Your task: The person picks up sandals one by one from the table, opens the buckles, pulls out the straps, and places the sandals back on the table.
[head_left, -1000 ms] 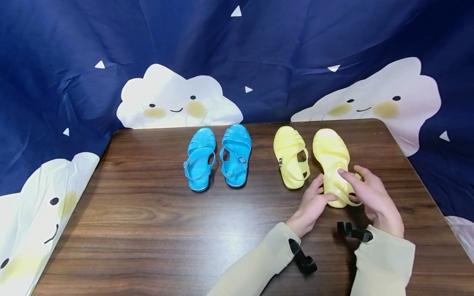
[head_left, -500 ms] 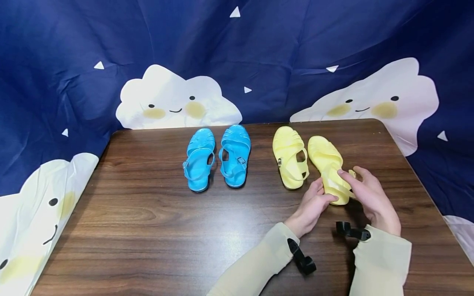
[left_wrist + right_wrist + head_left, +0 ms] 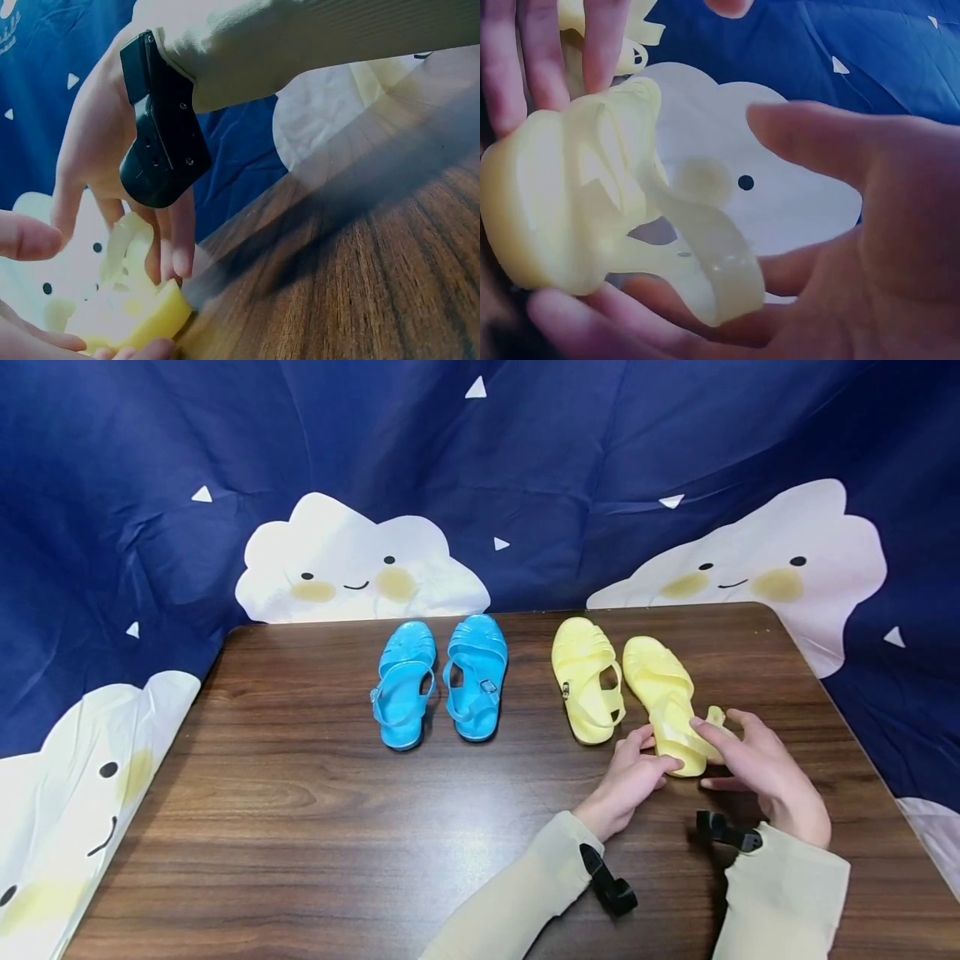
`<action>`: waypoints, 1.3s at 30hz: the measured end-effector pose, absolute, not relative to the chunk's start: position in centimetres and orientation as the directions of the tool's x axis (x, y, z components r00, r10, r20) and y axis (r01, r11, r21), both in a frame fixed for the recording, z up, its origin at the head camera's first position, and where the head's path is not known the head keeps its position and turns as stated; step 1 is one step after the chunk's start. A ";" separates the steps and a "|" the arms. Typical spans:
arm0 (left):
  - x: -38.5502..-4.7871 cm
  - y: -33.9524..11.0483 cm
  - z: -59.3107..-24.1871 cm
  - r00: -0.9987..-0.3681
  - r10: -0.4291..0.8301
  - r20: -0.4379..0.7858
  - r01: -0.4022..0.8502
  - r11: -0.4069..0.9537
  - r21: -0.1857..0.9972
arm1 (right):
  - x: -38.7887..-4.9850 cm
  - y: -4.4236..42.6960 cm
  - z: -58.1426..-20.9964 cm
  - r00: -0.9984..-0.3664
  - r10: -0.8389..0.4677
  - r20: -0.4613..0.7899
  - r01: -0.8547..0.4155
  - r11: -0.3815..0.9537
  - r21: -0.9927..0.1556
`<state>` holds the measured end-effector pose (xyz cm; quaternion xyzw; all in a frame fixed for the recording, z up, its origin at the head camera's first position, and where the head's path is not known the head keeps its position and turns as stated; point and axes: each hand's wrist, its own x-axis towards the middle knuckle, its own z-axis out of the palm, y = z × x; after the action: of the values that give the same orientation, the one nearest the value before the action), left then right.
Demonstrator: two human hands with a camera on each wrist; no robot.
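Near the table's right side, a yellow sandal (image 3: 678,745) lies flat, its heel toward the person, its ankle strap (image 3: 735,277) sticking out sideways. The left hand (image 3: 622,783) is at its left side: in the right wrist view its fingers (image 3: 544,56) touch the sandal, while its thumb (image 3: 26,236) hovers above in the left wrist view. At the sandal's right is the right hand (image 3: 776,777), thumb raised and fingers spread around the strap, without a pinch; one fingertip reaches the heel. Left of this sandal is another yellow sandal (image 3: 588,681), its strap buckled.
Two blue sandals, one (image 3: 405,685) left of the other (image 3: 477,677), stand side by side toward the back of the brown wooden table (image 3: 300,827). Behind the table hangs a dark blue cloth (image 3: 540,460) with smiling white clouds. Each sleeve carries a black mount (image 3: 609,881).
The right yellow sandal has moved left and slightly nearer the person, its toe closer to the other yellow one. The right hand has since shifted a little right and its fingers have spread.
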<state>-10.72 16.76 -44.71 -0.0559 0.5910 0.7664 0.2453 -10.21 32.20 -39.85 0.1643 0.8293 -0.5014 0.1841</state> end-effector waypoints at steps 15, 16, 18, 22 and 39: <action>-10.8 16.6 -44.7 -0.883 0.312 -0.351 -0.391 -0.077 0.917 | -10.7 31.5 -40.2 -0.926 0.093 -0.366 0.369 0.425 -0.826; -10.9 16.6 -44.7 -0.882 0.319 -0.346 -0.389 -0.079 0.918 | -10.7 31.4 -40.3 -0.930 0.097 -0.354 0.361 0.424 -0.831; -11.0 16.6 -44.8 -0.879 0.334 -0.340 -0.389 -0.090 0.917 | -10.8 31.2 -40.3 -0.936 0.106 -0.334 0.347 0.416 -0.841; -11.1 16.8 -45.0 -0.875 0.361 -0.322 -0.391 -0.136 0.910 | -10.9 30.9 -40.3 -0.940 0.130 -0.317 0.341 0.420 -0.841; -11.1 16.7 -45.1 -0.873 0.384 -0.300 -0.393 -0.192 0.899 | -11.3 30.2 -40.3 -0.924 0.229 -0.305 0.377 0.421 -0.825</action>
<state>-11.14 16.73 -45.09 -0.0041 0.5837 0.7720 0.2515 -11.27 30.18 -40.28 0.1803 0.8399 -0.5067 0.0731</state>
